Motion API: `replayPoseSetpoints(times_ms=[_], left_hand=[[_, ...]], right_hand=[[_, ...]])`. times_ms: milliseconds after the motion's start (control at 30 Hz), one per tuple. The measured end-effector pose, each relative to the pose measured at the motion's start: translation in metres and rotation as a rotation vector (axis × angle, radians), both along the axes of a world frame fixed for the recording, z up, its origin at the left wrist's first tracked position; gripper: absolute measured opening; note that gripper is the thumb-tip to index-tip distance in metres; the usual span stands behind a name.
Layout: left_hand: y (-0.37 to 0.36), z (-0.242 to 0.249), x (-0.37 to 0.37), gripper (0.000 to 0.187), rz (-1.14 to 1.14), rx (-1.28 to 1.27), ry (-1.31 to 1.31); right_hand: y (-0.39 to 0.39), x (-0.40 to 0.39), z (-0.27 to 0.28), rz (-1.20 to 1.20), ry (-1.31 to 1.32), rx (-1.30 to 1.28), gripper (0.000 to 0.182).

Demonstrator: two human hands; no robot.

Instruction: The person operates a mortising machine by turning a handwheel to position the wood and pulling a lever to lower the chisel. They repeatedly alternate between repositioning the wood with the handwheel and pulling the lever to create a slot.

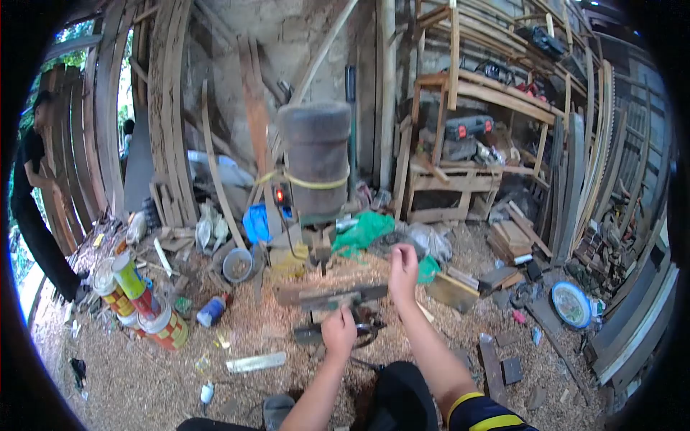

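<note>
In front of me stands a drill-press-like machine with a dark cylindrical motor housing (314, 136). A narrow bit (322, 266) points down under it. Below the bit lies a long flat wooden piece (296, 295), dusted with shavings. My left hand (338, 331) is closed at the near side of this piece, by a metal ring-shaped part (368, 335); what its fingers grip is hidden. Raised to the right of the machine, my right hand (404, 267) has its fingers curled in. Whether it holds anything cannot be made out.
Shavings cover the floor. Stacked paint cans (162, 327), a blue spray can (211, 311) and a grey bucket (238, 265) are at left. A red-lit switch (279, 195) hangs beside the motor. Wooden shelving (460, 188) and a round basin (571, 304) stand right. A person (36, 187) stands far left.
</note>
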State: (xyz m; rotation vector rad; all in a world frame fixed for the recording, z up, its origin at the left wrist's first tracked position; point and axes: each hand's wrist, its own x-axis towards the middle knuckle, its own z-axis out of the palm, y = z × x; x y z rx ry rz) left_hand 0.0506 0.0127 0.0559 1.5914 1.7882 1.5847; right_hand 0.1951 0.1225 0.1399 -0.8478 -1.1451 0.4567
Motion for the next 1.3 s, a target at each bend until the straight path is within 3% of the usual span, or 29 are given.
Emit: replayPoseSetpoints(times_ms=[100, 167, 233, 267, 300, 333, 367, 400, 433, 467, 567, 633, 700, 833, 900, 1000, 1100, 1167, 1200, 1267, 1300], left_hand=[[0.001, -0.003, 0.003, 0.038, 0.065, 0.087, 0.017], [0.0, -0.002, 0.003, 0.038, 0.076, 0.09, 0.042], [0.001, -0.002, 0.002, 0.038, 0.091, 0.082, 0.068], [0.002, -0.004, 0.002, 0.039, 0.105, 0.061, 0.104], [0.002, -0.005, 0.002, 0.039, 0.119, 0.036, 0.141], [-0.001, 0.003, 0.002, 0.04, 0.094, 0.023, 0.114], [0.0, 0.002, 0.001, 0.04, 0.102, 0.019, 0.114], [0.002, 0.0, 0.001, 0.04, 0.096, 0.025, 0.109], [0.002, -0.001, 0.001, 0.04, 0.09, 0.029, 0.105], [0.0, 0.003, 0.002, 0.039, 0.093, 0.034, 0.076], [0.001, 0.001, 0.0, 0.04, 0.07, 0.014, 0.074], [0.003, -0.005, -0.001, 0.042, 0.044, 0.028, 0.074], [0.006, -0.012, -0.002, 0.041, 0.047, 0.026, 0.071], [0.003, -0.007, -0.001, 0.043, 0.04, 0.038, 0.028], [0.005, -0.009, -0.003, 0.043, 0.019, 0.059, -0.007], [0.005, -0.008, -0.002, 0.044, 0.026, -0.009, -0.011], [0.005, -0.007, -0.002, 0.045, 0.029, -0.023, -0.011], [0.004, -0.005, -0.001, 0.045, 0.028, 0.01, -0.017], [0.004, -0.006, -0.001, 0.045, 0.008, -0.006, -0.023], [0.004, -0.004, -0.003, 0.044, -0.02, 0.003, -0.025], [0.003, -0.004, -0.005, 0.044, -0.05, 0.014, -0.022]], right_hand=[[0.049, -0.026, 0.1, 0.251, -0.018, 0.071, 0.025], [0.107, -0.044, 0.147, 0.308, -0.024, 0.061, 0.035], [0.155, -0.065, 0.198, 0.182, -0.077, 0.095, 0.046], [0.173, -0.073, 0.224, 0.359, 0.038, 0.038, 0.056], [0.24, -0.083, 0.236, 0.371, 0.059, 0.098, 0.06], [0.221, -0.093, 0.267, 0.54, 0.219, 0.023, 0.064], [0.238, -0.094, 0.29, 0.701, 0.195, 0.025, 0.062], [0.236, -0.093, 0.314, 0.647, 0.133, -0.048, 0.064], [0.233, -0.108, 0.336, 0.605, 0.286, -0.055, 0.065], [0.228, -0.105, 0.347, 0.553, 0.18, 0.018, 0.068], [0.185, -0.1, 0.358, 0.34, 0.046, -0.075, 0.069], [0.166, -0.097, 0.348, 0.323, 0.146, 0.118, 0.069], [0.131, -0.081, 0.326, 0.525, 0.179, 0.177, 0.068], [0.085, -0.067, 0.312, 0.685, 0.23, 0.168, 0.07], [0.078, -0.065, 0.332, 0.688, 0.166, 0.166, 0.062], [0.046, -0.065, 0.386, 0.654, 0.171, -0.079, 0.054], [0.064, -0.063, 0.391, 0.837, 0.137, -0.141, 0.053], [0.088, -0.048, 0.37, 0.982, 0.07, 0.125, 0.049], [0.072, -0.042, 0.362, 1.073, 0.067, 0.11, 0.048], [0.034, -0.036, 0.329, 1.015, 0.119, 0.208, 0.048], [0.025, -0.02, 0.312, 1.08, -0.1, 0.297, 0.052]])
